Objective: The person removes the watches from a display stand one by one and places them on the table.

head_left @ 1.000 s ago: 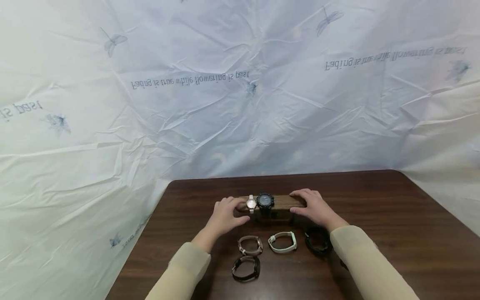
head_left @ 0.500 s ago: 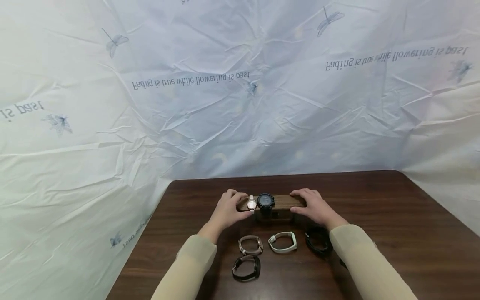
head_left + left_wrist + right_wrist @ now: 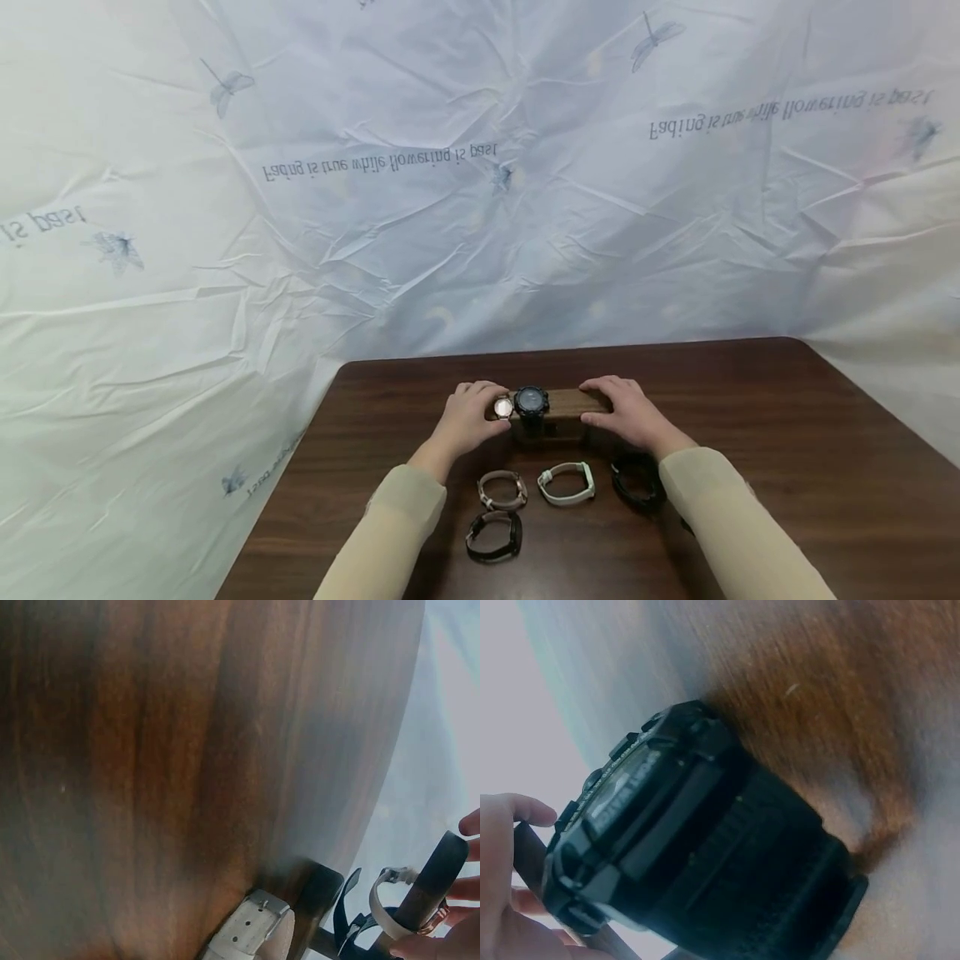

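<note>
A wooden stand bar (image 3: 568,402) stands mid-table. On it sit a rose-gold watch (image 3: 503,407) and a black watch (image 3: 531,402). My left hand (image 3: 467,417) wraps the bar's left end and pinches the rose-gold watch, hiding its strap. In the left wrist view its white strap (image 3: 385,913) loops round the bar (image 3: 435,881), with fingertips (image 3: 429,946) at the case. My right hand (image 3: 628,413) grips the bar's right end. The right wrist view shows fingers (image 3: 501,825) on the bar (image 3: 529,853).
Several loose watches lie on the dark wooden table (image 3: 750,433) in front of the stand: brown-strapped (image 3: 502,489), white (image 3: 566,483), black (image 3: 637,482) and dark brown (image 3: 492,535). The black one (image 3: 682,847) fills the right wrist view. A crinkled white printed sheet (image 3: 450,208) hangs behind.
My left hand has slid right along the bar onto the rose-gold watch and now covers its strap. The right hand and the stand have stayed put.
</note>
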`<state>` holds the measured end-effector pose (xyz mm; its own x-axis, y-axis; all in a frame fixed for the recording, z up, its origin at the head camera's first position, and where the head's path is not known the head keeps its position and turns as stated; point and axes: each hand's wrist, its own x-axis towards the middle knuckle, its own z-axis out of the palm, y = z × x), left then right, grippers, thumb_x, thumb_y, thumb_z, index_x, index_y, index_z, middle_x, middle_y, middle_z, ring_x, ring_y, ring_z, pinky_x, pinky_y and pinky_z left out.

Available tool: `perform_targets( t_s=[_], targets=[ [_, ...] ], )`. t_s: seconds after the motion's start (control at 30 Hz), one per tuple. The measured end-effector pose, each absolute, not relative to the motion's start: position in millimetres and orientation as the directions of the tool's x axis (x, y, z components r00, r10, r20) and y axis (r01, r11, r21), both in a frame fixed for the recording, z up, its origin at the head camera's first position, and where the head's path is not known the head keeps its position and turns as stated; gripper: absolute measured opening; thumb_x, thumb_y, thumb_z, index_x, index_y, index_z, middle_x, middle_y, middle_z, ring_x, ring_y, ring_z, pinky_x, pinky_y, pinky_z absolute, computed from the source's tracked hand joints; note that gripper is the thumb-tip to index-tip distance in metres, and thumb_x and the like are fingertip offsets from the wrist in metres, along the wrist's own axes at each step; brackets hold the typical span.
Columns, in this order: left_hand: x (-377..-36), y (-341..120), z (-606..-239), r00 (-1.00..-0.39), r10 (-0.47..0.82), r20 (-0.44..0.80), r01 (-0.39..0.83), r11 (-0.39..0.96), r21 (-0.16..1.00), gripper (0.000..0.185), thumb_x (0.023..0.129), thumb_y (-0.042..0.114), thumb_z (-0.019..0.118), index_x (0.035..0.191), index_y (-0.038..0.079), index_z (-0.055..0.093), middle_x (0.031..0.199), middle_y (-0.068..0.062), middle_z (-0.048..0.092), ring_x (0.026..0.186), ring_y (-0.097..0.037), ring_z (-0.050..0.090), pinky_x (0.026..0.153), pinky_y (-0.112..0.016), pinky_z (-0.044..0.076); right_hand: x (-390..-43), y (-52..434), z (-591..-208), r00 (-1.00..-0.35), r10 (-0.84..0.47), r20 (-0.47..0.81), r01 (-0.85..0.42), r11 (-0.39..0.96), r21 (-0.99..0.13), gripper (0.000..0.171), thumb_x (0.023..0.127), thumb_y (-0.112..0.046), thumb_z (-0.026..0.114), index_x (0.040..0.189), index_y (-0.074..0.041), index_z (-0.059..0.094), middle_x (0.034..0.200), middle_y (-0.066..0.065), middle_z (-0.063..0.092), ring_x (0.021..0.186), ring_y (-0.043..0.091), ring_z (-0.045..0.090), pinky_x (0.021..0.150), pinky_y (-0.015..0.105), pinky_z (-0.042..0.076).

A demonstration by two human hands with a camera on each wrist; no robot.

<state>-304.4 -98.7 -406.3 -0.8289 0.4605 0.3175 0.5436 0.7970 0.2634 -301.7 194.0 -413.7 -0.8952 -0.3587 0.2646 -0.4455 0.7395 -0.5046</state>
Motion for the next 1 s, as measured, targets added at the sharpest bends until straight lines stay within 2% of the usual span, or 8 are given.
perform_targets(
  t_s=[0.27, 0.43, 0.7, 0.83, 1.0],
  targets=[
    [-306.3, -101.2, -401.8, -0.839, 0.461, 0.290, 0.534, 0.800, 0.272, 0.045, 0.077, 0.037, 0.063, 0.118, 0.024, 0.050, 0.125, 0.007, 0.044, 0.114, -0.024, 0.035, 0.087, -0.048, 0.029, -302.8, 193.7, -412.2, -0.894, -0.361, 0.265, -0.447, 0.750, -0.487, 0.052, 0.077, -0.047, 0.058, 0.120, -0.020, 0.048, 0.123, 0.004, 0.043, 0.116, 0.032, 0.029, 0.088, 0.050, 0.027],
    [-305.9, -106.9, -401.6, -0.855, 0.446, 0.266, 0.514, 0.798, 0.315, 0.045, 0.077, 0.035, 0.064, 0.118, 0.024, 0.049, 0.118, 0.006, 0.050, 0.114, -0.023, 0.036, 0.089, -0.047, 0.026, -302.1, 192.9, -412.3, -0.891, -0.366, 0.269, -0.453, 0.750, -0.482, 0.051, 0.077, -0.046, 0.059, 0.120, -0.019, 0.049, 0.122, 0.005, 0.044, 0.115, 0.031, 0.030, 0.088, 0.050, 0.027],
    [-305.8, -120.6, -402.7, -0.851, 0.438, 0.292, 0.516, 0.800, 0.306, 0.044, 0.076, 0.033, 0.065, 0.116, 0.022, 0.051, 0.114, 0.005, 0.052, 0.110, -0.023, 0.039, 0.086, -0.046, 0.028, -300.5, 192.6, -411.4, -0.889, -0.370, 0.270, -0.457, 0.749, -0.480, 0.053, 0.077, -0.048, 0.057, 0.120, -0.020, 0.048, 0.123, 0.004, 0.043, 0.115, 0.031, 0.030, 0.088, 0.050, 0.028],
    [-305.2, -129.1, -404.4, -0.860, 0.414, 0.298, 0.504, 0.783, 0.365, 0.044, 0.075, 0.030, 0.067, 0.115, 0.021, 0.052, 0.113, 0.005, 0.053, 0.110, -0.023, 0.039, 0.086, -0.045, 0.030, -299.9, 191.4, -411.6, -0.894, -0.360, 0.265, -0.447, 0.753, -0.483, 0.052, 0.077, -0.049, 0.057, 0.120, -0.021, 0.048, 0.123, 0.004, 0.042, 0.116, 0.032, 0.029, 0.087, 0.050, 0.029],
    [-308.0, -133.2, -412.3, -0.881, 0.397, 0.258, 0.473, 0.732, 0.491, 0.051, 0.076, 0.032, 0.066, 0.123, 0.021, 0.046, 0.119, 0.003, 0.048, 0.110, -0.020, 0.042, 0.084, -0.040, 0.037, -300.1, 192.4, -413.0, -0.892, -0.361, 0.271, -0.450, 0.753, -0.480, 0.053, 0.077, -0.049, 0.057, 0.121, -0.021, 0.047, 0.123, 0.004, 0.042, 0.115, 0.031, 0.029, 0.087, 0.050, 0.030]
  ],
)
